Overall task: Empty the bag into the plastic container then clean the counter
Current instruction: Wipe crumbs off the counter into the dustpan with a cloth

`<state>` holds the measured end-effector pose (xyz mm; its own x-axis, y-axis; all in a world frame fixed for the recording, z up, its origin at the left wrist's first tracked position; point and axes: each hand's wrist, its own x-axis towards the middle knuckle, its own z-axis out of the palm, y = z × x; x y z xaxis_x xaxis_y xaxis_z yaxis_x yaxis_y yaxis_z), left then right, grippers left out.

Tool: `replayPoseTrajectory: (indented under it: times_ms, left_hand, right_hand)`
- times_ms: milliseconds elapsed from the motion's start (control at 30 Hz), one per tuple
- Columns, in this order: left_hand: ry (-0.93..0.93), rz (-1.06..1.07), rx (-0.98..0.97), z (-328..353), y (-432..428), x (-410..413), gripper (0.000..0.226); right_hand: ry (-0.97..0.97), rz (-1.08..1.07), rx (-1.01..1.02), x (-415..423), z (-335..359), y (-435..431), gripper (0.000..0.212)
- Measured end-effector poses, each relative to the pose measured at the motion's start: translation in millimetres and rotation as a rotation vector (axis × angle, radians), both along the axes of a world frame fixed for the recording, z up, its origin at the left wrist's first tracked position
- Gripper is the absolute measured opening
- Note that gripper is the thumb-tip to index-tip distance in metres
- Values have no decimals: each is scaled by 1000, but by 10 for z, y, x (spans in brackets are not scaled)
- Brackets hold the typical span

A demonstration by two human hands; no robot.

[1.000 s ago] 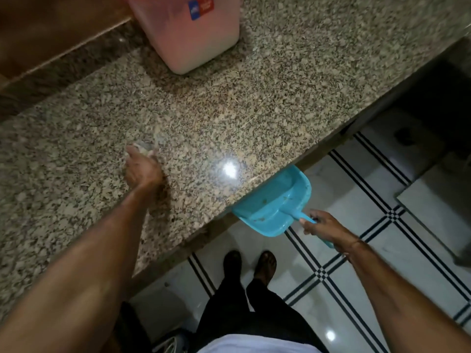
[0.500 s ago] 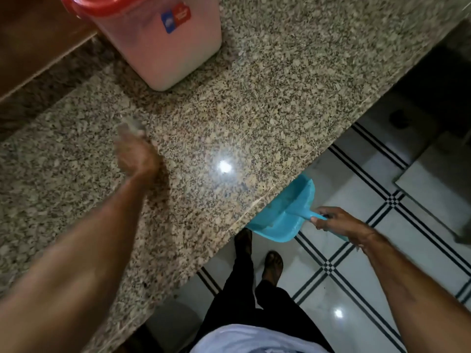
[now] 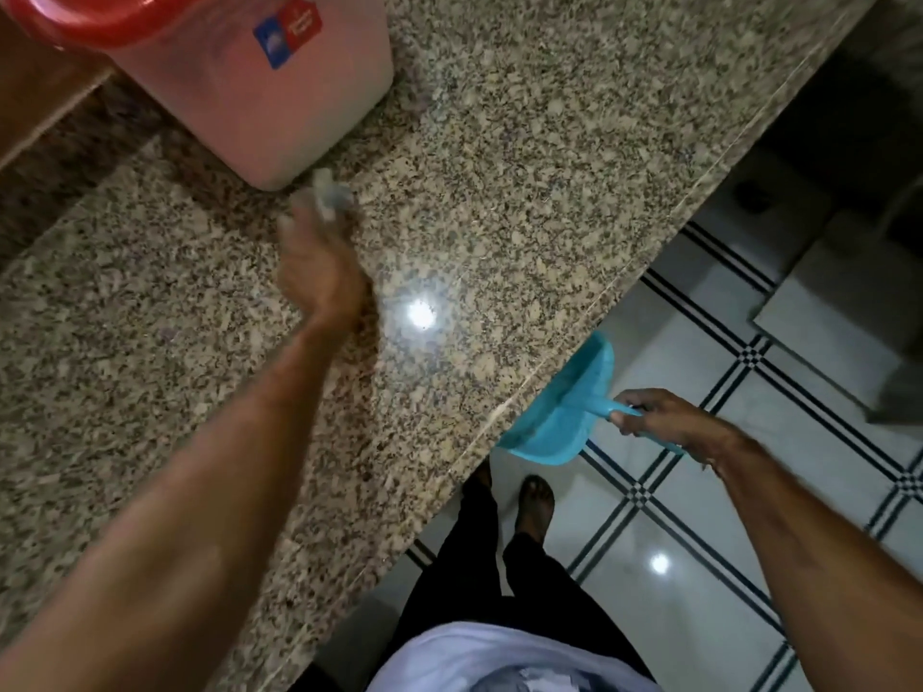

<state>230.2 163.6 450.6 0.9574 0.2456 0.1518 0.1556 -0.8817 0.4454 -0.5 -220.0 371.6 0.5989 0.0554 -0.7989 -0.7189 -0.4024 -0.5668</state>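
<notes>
- Head view, looking down: the plastic container (image 3: pixel 259 107), pinkish with a red lid (image 3: pixel 90 15), stands at the upper left of the frame on the speckled granite counter (image 3: pixel 549 167).
- Just beside its near corner, the left hand (image 3: pixel 319 272) is low over the counter, fingers closed round a pale wad (image 3: pixel 330 194). Motion blur hides what the wad is.
- At centre right, the right hand (image 3: pixel 669 422) is wrapped tight round the handle of a blue dustpan (image 3: pixel 559 417), whose lip is tucked under the counter's edge.
- Lower right shows a white tiled floor (image 3: pixel 709 531) with dark lines and the person's feet (image 3: pixel 535 496).
</notes>
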Motion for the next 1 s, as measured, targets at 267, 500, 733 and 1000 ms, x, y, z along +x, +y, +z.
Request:
replayPoseTrajectory:
  times_ms: [267,500,733,1000]
  left_hand:
    - [8,-445,49,-173,-917,97,29]
    - [-91,-588,-59,186,-1253,-31,36]
    - [-95,-667,149,-49,-1451,851,53]
    - [38,-1301,-57,-135,-1550,-414,52]
  right_hand:
    - [44,-49,-20,-247,-72,-102,13]
    - [20,-173,19,-387,54,-185,15]
    - [-15,-254,35,-614,53,-143,25]
    - [18,-344,52,-838,162,36,36]
